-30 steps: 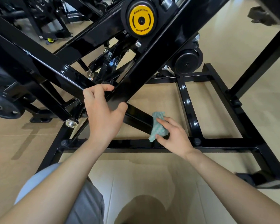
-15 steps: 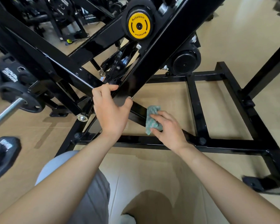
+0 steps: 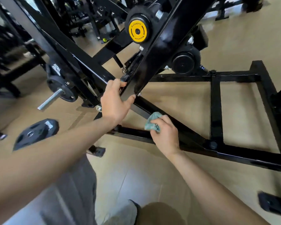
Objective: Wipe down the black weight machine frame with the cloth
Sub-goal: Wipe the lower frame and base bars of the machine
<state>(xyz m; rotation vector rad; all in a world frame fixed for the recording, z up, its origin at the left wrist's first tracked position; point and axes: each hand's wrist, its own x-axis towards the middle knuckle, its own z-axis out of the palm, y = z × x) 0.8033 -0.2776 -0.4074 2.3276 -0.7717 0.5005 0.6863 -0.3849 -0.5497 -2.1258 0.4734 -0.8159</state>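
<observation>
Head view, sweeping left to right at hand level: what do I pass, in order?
Loose weight plate on the floor → left hand gripping the frame beam → right hand holding the cloth → base crossbar.

At centre frame the left hand (image 3: 115, 101) grips the lower end of a slanted beam of the glossy black steel weight machine frame (image 3: 216, 111). Just below, the right hand (image 3: 164, 133) presses a crumpled teal cloth (image 3: 151, 122) to a low diagonal bar. A yellow round pivot cap (image 3: 137, 31) sits at upper centre.

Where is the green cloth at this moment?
In the head view, the cloth is near the centre, bunched in the right hand, at the low diagonal frame bar, below the left hand.
</observation>
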